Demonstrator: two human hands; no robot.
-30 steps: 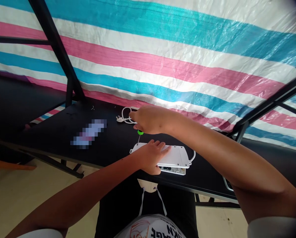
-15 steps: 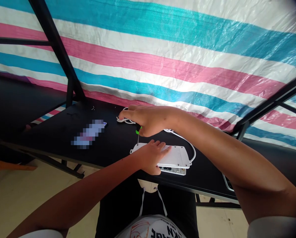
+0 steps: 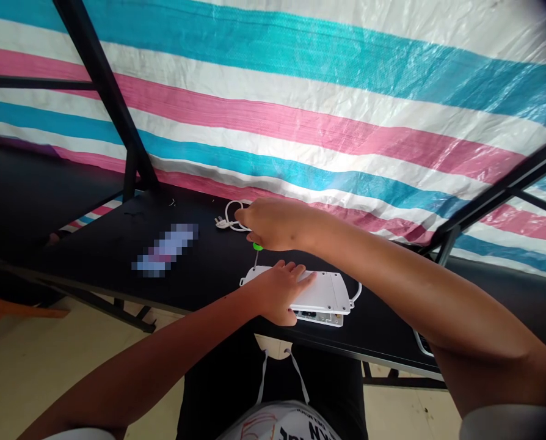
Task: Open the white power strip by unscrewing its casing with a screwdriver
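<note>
We're pinning the white box (image 3: 321, 293) flat at the near table edge (image 3: 200, 269) with the left hand (image 3: 280, 293), fingers spread on its lid. Right hand (image 3: 273, 223) is clenching a green-handled screwdriver (image 3: 257, 247), tip at the far-left corner. Lid's on; screws tight or not, can't tell. Cord (image 3: 231, 221) is lying just beyond.

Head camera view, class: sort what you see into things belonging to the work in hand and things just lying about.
In use: white box under the left hand; green-handled screwdriver in the right hand; white cord at its fingertips.

Lying about: blurred item on the black table; striped tarp.
</note>
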